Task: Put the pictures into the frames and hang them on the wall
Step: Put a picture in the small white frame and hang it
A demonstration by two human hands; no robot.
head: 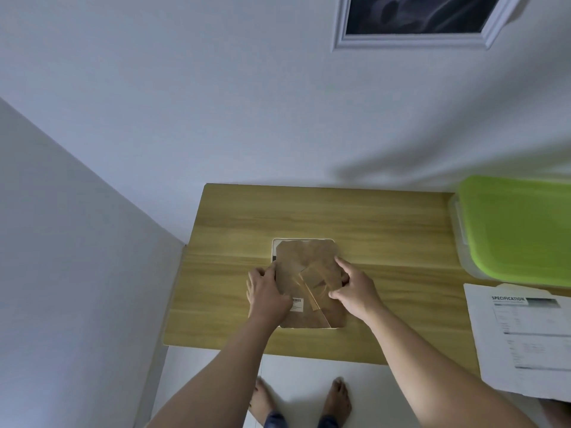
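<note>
1. A frame (309, 282) lies face down in the middle of the wooden counter (340, 217); its brown backing board faces up.
2. The left hand (267, 293) rests flat on the frame's left edge, its grip loose, clasping nothing.
3. The right hand (355, 288) pinches the backing's fold-out stand (319, 278); its grip is narrow.
4. Another framed picture (417, 18) hangs on the wall above; a green-lidded box (519, 230) and a printed sheet (525, 335) sit on the right.

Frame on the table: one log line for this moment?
frame face-down on table | left hand steadies edge | right hand on backing stand
</note>
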